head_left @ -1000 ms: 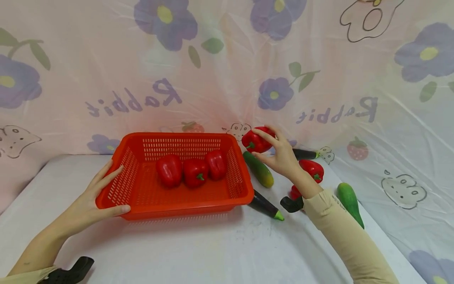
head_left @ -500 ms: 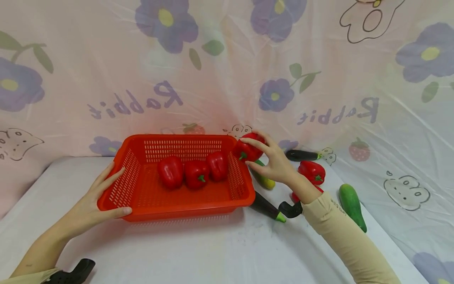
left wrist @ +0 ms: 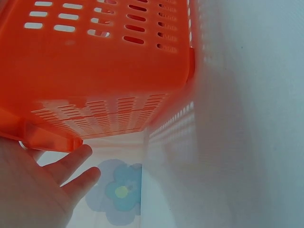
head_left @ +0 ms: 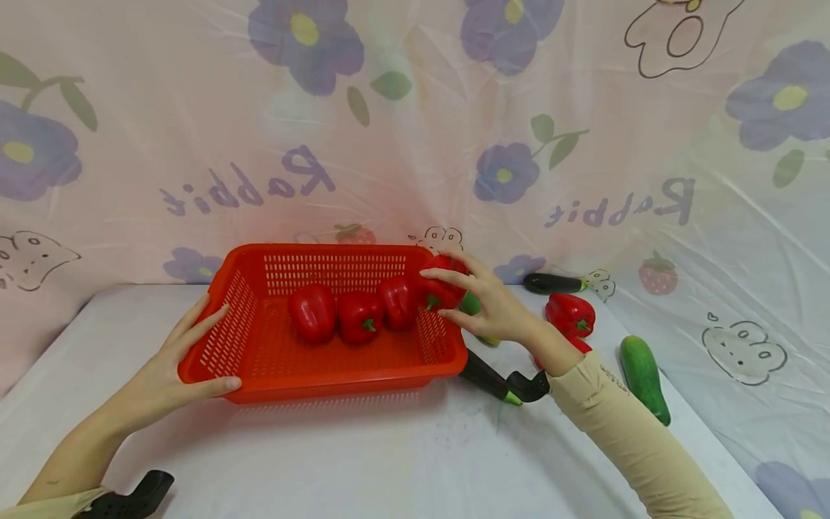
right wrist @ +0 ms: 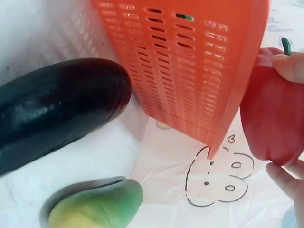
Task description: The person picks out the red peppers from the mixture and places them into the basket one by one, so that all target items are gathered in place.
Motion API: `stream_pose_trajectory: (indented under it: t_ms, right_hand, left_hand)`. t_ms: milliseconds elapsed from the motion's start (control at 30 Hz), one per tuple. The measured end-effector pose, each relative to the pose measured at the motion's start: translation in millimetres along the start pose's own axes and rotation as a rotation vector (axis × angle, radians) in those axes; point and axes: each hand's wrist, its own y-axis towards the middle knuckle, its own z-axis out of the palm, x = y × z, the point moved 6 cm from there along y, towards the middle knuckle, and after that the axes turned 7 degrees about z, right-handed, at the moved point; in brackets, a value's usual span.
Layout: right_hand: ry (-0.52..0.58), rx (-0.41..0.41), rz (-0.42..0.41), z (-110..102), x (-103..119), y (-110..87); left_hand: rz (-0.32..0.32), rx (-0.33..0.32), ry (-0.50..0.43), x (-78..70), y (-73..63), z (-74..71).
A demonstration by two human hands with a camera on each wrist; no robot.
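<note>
In the head view, my right hand (head_left: 489, 303) pinches a red bell pepper (head_left: 443, 282) between thumb and fingers, over the right end of the orange plastic basket (head_left: 324, 376). The right wrist view has this bell pepper (right wrist: 273, 111) beside the basket's rim, its green stem pointing up. Three more red peppers, a left one (head_left: 313, 314), a middle one (head_left: 359, 317) and a right one (head_left: 398, 303), lie inside the basket. At the left end, my left hand (head_left: 165, 367) rests on the rim, fingers spread and fairly straight, thumb along the front edge.
Right of the basket lie an eggplant (head_left: 483, 375) and a green-yellow cucumber (right wrist: 99, 206), partly behind my right hand. Farther right are another eggplant (head_left: 553, 283), a red pepper (head_left: 570, 313), one more pepper (head_left: 579, 344) half covered by my wrist, and a green cucumber (head_left: 643, 378).
My right hand has carried the bell pepper left and down, from beyond the basket's right rim to over its right end. The left hand stays at the basket's left end.
</note>
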Motion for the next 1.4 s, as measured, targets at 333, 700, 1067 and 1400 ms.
stream_pose_trajectory:
  t_ms: [333, 700, 1067, 1400]
  right_hand:
    - [0.042, 0.095, -0.013, 11.4, 9.9, 2.1]
    - [0.053, 0.209, -0.014, 27.6, 15.9, 2.7]
    - [0.035, 0.362, 0.060, 41.2, 13.8, 3.7]
    - [0.005, 0.439, 0.054, 48.0, 14.3, 5.3]
  left_hand:
    - [0.001, -0.003, -0.005, -0.4, -0.3, 0.1]
    - [0.005, 0.001, -0.017, -0.4, 0.1, 0.5]
    - [-0.003, 0.001, -0.012, -0.8, -2.9, 1.4]
    - [-0.015, 0.007, -0.007, -0.6, -1.2, 0.3]
